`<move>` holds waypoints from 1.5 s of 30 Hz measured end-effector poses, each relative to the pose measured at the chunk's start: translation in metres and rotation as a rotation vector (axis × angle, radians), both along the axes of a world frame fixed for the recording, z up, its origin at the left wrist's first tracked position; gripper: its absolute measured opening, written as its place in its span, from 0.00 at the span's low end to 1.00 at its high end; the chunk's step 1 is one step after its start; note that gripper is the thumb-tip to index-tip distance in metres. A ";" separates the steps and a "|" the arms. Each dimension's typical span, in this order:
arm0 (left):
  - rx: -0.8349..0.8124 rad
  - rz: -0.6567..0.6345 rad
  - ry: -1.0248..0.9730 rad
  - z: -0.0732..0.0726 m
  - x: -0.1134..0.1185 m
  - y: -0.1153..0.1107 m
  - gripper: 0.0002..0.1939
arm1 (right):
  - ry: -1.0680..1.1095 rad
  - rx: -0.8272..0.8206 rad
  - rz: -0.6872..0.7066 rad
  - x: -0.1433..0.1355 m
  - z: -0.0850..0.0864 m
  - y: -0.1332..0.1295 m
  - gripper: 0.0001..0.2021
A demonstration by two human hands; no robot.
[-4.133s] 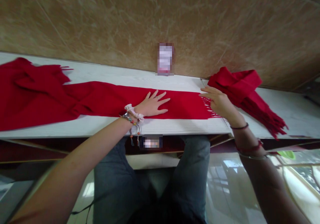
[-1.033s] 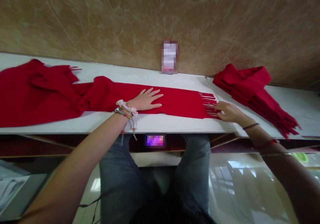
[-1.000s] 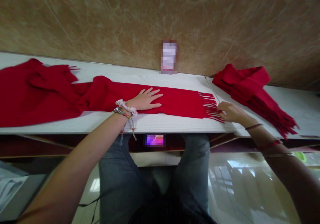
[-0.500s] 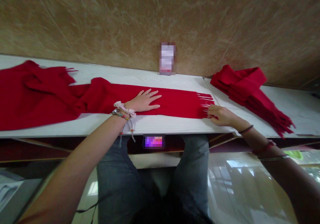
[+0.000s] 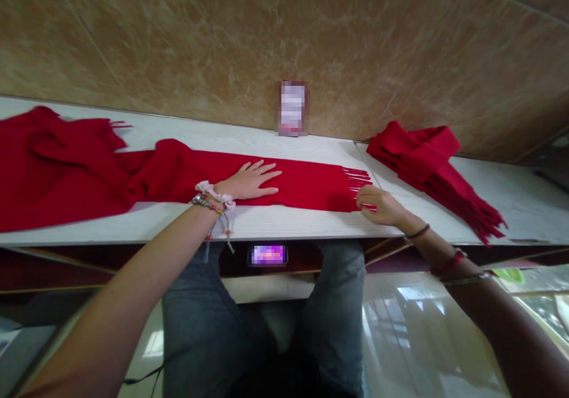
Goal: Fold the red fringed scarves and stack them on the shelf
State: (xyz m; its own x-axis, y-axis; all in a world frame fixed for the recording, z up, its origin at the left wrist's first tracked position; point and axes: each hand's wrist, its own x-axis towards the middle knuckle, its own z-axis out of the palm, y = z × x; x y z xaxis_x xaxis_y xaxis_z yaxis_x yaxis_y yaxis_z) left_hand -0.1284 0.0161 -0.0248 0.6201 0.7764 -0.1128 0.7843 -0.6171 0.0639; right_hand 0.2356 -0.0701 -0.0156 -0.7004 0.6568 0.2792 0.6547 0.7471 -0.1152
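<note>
A red fringed scarf (image 5: 306,185) lies lengthwise along the white table, flat toward the right and bunched at the left. My left hand (image 5: 249,180) presses flat on its middle stretch, fingers spread, with a ring and a scrunchie and beaded bracelet at the wrist. At the scarf's right end my right hand (image 5: 377,204) is closed, fingers pinched on the near strands of the fringe. The strands farther from me lie loose on the table. Where the fingertips meet the fringe, the hold is partly hidden.
A second red scarf (image 5: 427,167), folded over itself with fringe toward me, rests at the right. A blurred-out upright packet or card (image 5: 292,108) leans at the wall (image 5: 178,48). Below the edge of the white table (image 5: 186,223), a lit phone screen (image 5: 268,254) shows above my knees.
The view has shifted slightly, so everything sits a little farther left. My left hand stays flat on the scarf, and my right hand stays at the fringe with little movement.
</note>
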 end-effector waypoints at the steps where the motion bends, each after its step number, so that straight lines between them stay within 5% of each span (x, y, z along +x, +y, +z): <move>1: -0.004 -0.001 0.004 0.001 0.000 0.000 0.35 | -0.014 -0.022 0.038 -0.004 -0.003 0.002 0.07; 6: -0.011 -0.015 -0.007 0.000 -0.001 0.001 0.35 | -0.057 0.010 -0.034 0.034 -0.011 -0.005 0.09; 11: -0.018 -0.007 -0.017 -0.003 -0.001 0.003 0.36 | -0.037 0.129 -0.131 0.073 -0.001 -0.015 0.08; 16: -0.013 -0.003 -0.017 -0.001 -0.001 0.001 0.35 | 0.049 0.184 -0.139 0.035 0.008 0.015 0.07; 22: -0.017 -0.007 -0.022 -0.001 -0.002 0.001 0.35 | -0.069 0.051 -0.188 0.003 -0.009 0.060 0.06; 31: -0.028 -0.003 -0.024 0.002 0.001 -0.001 0.35 | -0.141 0.049 -0.352 0.070 -0.011 0.038 0.06; 36: -0.018 -0.009 -0.022 0.001 0.001 -0.001 0.35 | 0.023 0.105 -0.248 0.042 -0.005 0.038 0.04; 40: 0.003 -0.007 -0.015 -0.001 0.000 0.000 0.35 | -0.067 0.028 -0.068 0.006 -0.010 0.037 0.05; 45: -0.003 -0.010 -0.012 0.000 0.000 0.000 0.35 | -0.128 0.090 -0.147 0.038 -0.015 0.015 0.07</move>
